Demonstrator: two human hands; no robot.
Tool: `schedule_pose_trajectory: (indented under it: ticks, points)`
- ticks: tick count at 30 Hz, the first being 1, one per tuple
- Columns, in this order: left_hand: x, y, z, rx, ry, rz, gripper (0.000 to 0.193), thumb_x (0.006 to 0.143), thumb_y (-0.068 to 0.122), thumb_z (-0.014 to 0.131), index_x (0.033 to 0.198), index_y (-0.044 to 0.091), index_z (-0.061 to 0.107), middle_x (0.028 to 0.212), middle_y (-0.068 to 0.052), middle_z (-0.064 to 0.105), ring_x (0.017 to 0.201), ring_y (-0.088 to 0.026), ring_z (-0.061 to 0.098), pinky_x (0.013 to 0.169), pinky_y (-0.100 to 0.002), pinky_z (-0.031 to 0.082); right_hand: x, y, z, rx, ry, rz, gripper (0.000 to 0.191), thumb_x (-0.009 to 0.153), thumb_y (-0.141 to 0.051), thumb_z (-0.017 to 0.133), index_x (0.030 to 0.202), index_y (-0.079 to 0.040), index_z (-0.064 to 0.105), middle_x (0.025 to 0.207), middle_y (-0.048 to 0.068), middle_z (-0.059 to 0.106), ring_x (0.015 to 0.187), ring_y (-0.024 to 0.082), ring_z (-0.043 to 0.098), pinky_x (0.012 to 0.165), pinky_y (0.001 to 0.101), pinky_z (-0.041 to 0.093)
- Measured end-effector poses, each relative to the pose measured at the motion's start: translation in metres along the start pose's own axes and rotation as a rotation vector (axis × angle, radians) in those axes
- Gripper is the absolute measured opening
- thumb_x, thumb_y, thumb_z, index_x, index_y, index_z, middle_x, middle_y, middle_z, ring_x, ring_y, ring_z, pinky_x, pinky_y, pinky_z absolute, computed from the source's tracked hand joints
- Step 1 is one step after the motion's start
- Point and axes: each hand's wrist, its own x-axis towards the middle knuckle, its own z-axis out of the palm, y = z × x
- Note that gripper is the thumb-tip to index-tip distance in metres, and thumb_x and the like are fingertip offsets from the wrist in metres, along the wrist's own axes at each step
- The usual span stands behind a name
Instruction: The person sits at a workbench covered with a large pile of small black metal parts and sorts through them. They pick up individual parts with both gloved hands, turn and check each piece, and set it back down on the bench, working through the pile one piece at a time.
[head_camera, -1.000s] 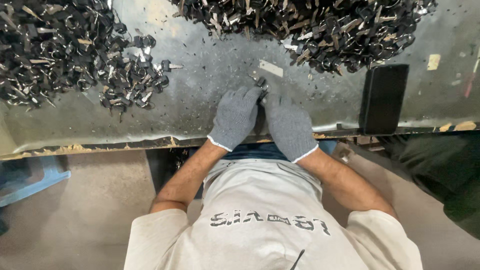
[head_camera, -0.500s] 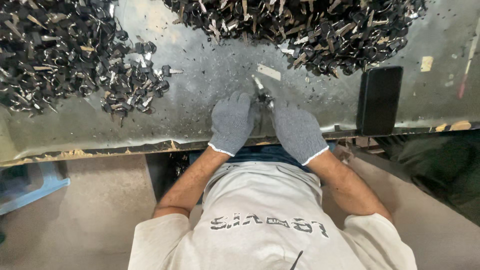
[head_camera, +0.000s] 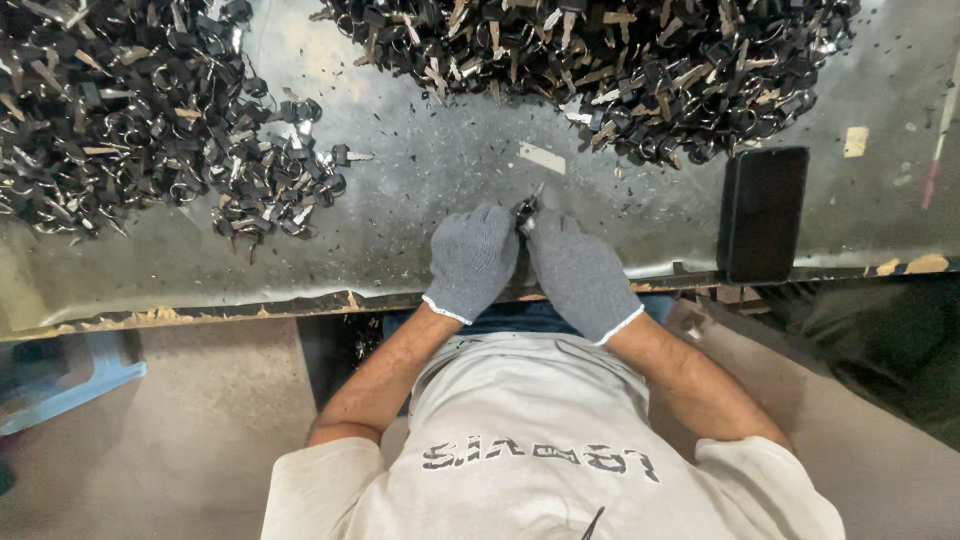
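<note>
A metal table (head_camera: 420, 180) is carrying two big heaps of keys (head_camera: 620, 60). At its near edge, the gloved left hand (head_camera: 472, 258) and right hand (head_camera: 580, 272) are together pinching one small key (head_camera: 527, 208).

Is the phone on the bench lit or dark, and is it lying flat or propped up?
Dark and flat. The black phone lies on the metal bench near its front edge, screen showing no light or image.

Two gloved hands joined over a small metal part

A key (head_camera: 527, 208) is held between the left hand (head_camera: 472, 258) and right hand (head_camera: 580, 272) on the metal table (head_camera: 420, 170); key piles (head_camera: 130, 110) and a phone (head_camera: 762, 212) are seen nearby.
</note>
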Motion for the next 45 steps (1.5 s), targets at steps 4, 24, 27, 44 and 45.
schedule_pose_trajectory:
  ticks: [4, 24, 27, 44, 45]
  points:
    - [-0.001, -0.002, 0.001, -0.029, -0.028, -0.016, 0.017, 0.084, 0.018, 0.075, 0.083, 0.01, 0.06, 0.078, -0.011, 0.06, 0.068, -0.034, 0.062, 0.062, -0.046, 0.048, -0.006, 0.001, 0.011, 0.174, 0.116, 0.059, 0.043, 0.097, -0.022, 0.062, 0.126, 0.009, 0.054, 0.081, 0.024, 0.068, 0.066, 0.04, 0.069, 0.054, 0.049, 0.056]
    - [0.102, 0.034, 0.011, -0.189, 0.168, 0.125, 0.021, 0.089, 0.019, 0.073, 0.108, 0.011, 0.072, 0.096, -0.01, 0.071, 0.091, -0.031, 0.066, 0.081, -0.043, 0.05, -0.011, 0.016, 0.031, -0.046, -0.045, -0.014, 0.017, 0.086, -0.022, 0.066, 0.096, -0.009, 0.066, 0.084, 0.019, 0.071, 0.076, 0.037, 0.071, 0.07, 0.0501, 0.058]
    - [0.134, 0.029, 0.029, -0.098, 0.029, 0.187, 0.028, 0.092, 0.011, 0.067, 0.12, 0.009, 0.069, 0.101, -0.011, 0.071, 0.094, -0.03, 0.066, 0.086, -0.044, 0.052, -0.015, 0.02, 0.03, 0.152, 0.073, 0.078, 0.022, 0.092, -0.022, 0.065, 0.1, -0.002, 0.065, 0.078, 0.022, 0.07, 0.072, 0.041, 0.069, 0.064, 0.0519, 0.056]
    - [0.027, 0.0, -0.012, -0.15, -0.135, -0.098, 0.041, 0.084, 0.016, 0.071, 0.124, 0.011, 0.066, 0.109, -0.012, 0.074, 0.1, -0.033, 0.069, 0.085, -0.047, 0.05, -0.011, 0.024, 0.0, 0.275, 0.072, 0.068, 0.035, 0.103, -0.025, 0.064, 0.127, -0.001, 0.058, 0.086, 0.023, 0.07, 0.074, 0.041, 0.07, 0.061, 0.0504, 0.056]
    - [0.026, -0.003, -0.009, -0.152, -0.105, -0.003, 0.032, 0.083, 0.013, 0.069, 0.116, 0.013, 0.069, 0.113, -0.01, 0.075, 0.103, -0.031, 0.071, 0.085, -0.046, 0.051, -0.007, 0.025, 0.0, 0.283, 0.06, 0.053, 0.031, 0.104, -0.025, 0.064, 0.126, -0.003, 0.059, 0.088, 0.023, 0.07, 0.075, 0.041, 0.07, 0.063, 0.0505, 0.056]
